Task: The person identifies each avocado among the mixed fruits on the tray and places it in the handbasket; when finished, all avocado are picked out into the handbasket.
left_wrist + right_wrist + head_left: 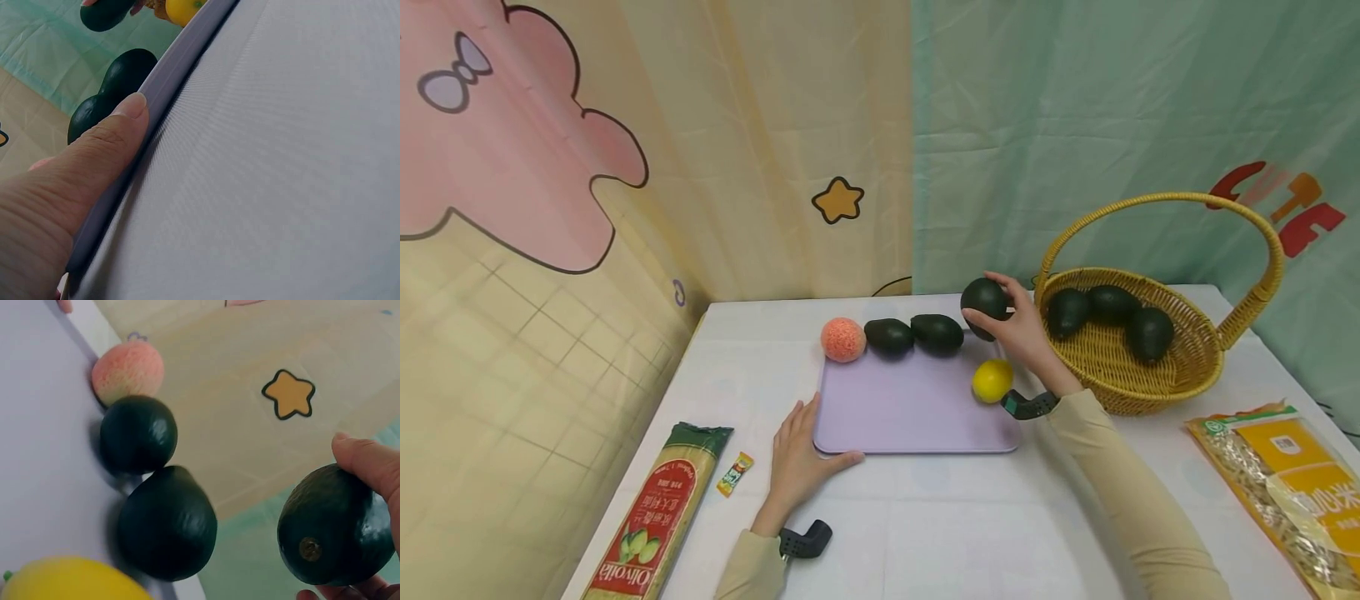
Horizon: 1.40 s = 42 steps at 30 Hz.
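Note:
My right hand (1017,329) holds a dark green avocado (984,307) above the far right corner of the lilac tray (895,417). In the right wrist view, thumb and fingers curl round this avocado (331,531), its stem end showing. Two more avocados, a left one (889,337) and a right one (937,334), lie in a row along the tray's far edge beside a pink peach (843,340). A round yellow fruit (992,381) sits near the tray's right side. At the near left corner, my left hand (801,458) touches the tray, fingers straight, thumb (119,134) against the rim.
A wicker basket (1150,392) with a tall handle stands at right and holds several avocados (1112,305). A spaghetti pack (658,517) and a small wrapped snack (734,474) lie at left, a yellow-orange food bag (1285,483) at right. Curtains (820,125) hang behind the table.

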Each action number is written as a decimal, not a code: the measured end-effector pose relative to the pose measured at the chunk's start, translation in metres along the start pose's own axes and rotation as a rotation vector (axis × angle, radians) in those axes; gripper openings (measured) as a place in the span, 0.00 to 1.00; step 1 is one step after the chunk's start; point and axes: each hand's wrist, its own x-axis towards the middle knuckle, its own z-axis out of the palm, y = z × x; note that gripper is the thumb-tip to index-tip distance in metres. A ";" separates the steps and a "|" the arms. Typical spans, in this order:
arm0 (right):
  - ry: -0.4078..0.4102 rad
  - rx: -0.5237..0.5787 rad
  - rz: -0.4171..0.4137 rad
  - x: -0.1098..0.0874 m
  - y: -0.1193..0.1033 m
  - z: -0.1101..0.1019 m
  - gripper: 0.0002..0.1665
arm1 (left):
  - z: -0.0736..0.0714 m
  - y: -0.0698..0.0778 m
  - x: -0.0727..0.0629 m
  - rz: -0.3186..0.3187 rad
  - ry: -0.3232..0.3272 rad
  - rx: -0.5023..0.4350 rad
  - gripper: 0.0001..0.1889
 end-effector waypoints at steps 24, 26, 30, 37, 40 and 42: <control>0.256 0.154 -0.265 -0.041 -0.082 -0.025 0.36 | 0.000 0.000 0.002 0.016 0.000 0.008 0.61; 0.285 0.173 -0.285 -0.043 -0.081 -0.030 0.35 | 0.000 0.000 0.002 0.019 0.000 0.009 0.61; 0.344 0.221 -0.335 -0.045 -0.075 -0.040 0.34 | -0.002 0.000 0.002 0.018 -0.001 0.007 0.61; 0.440 0.252 -0.372 -0.046 -0.064 -0.061 0.33 | -0.003 -0.001 0.002 0.010 -0.006 0.001 0.61; 0.457 0.222 -0.377 -0.047 -0.060 -0.072 0.32 | -0.002 -0.001 0.002 0.012 -0.003 0.001 0.61; 0.463 0.197 -0.357 -0.046 -0.054 -0.080 0.32 | -0.001 -0.002 0.002 0.015 -0.004 0.002 0.61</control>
